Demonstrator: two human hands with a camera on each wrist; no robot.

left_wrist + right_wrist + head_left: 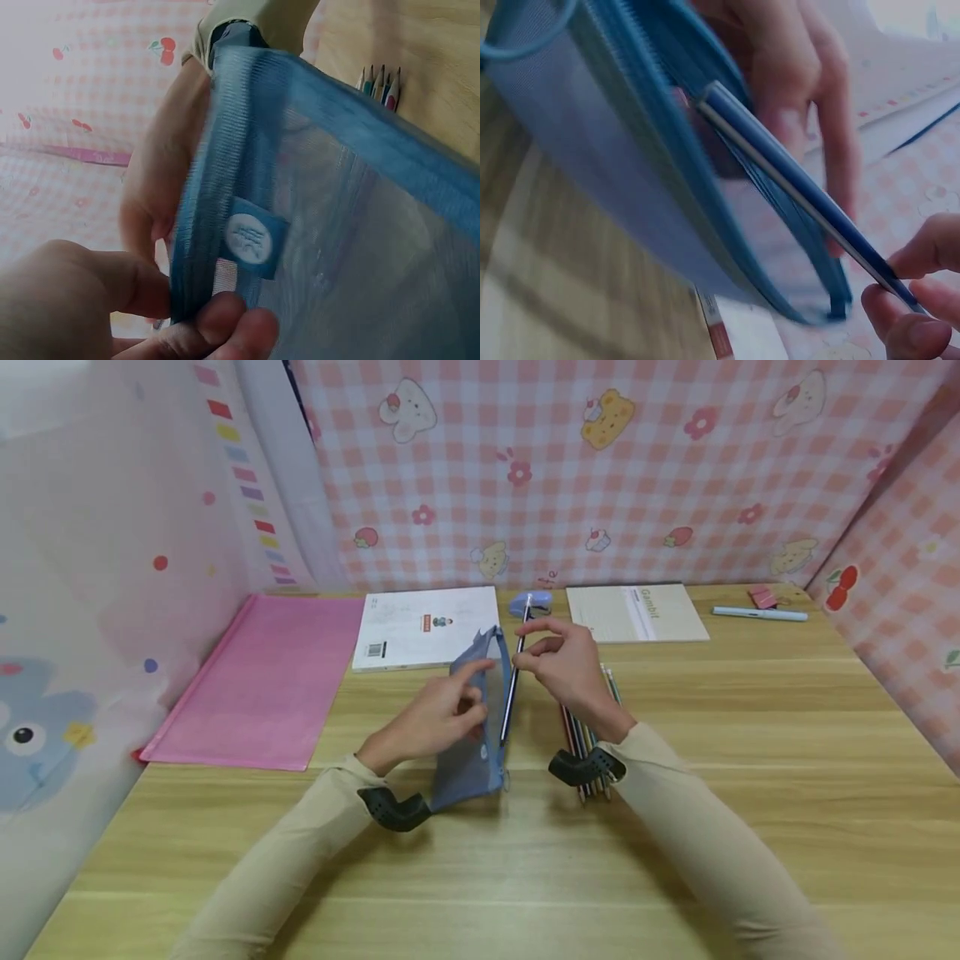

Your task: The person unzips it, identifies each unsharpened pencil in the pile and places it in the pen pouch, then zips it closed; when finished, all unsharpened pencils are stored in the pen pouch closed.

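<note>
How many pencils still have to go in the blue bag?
The left hand holds the blue mesh pouch open. The right hand pinches one dark pencil, its end at the pouch mouth. Whether any are already inside cannot be told. A row of colored pencils, partly hidden by the right wrist, still lies on the desk.

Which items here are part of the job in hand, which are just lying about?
In use: blue mesh pouch, held by left hand; dark pencil, pinched by right hand; pencil row.
Idle: pink folder, white booklet, notebook, pen, binder clip.
</note>
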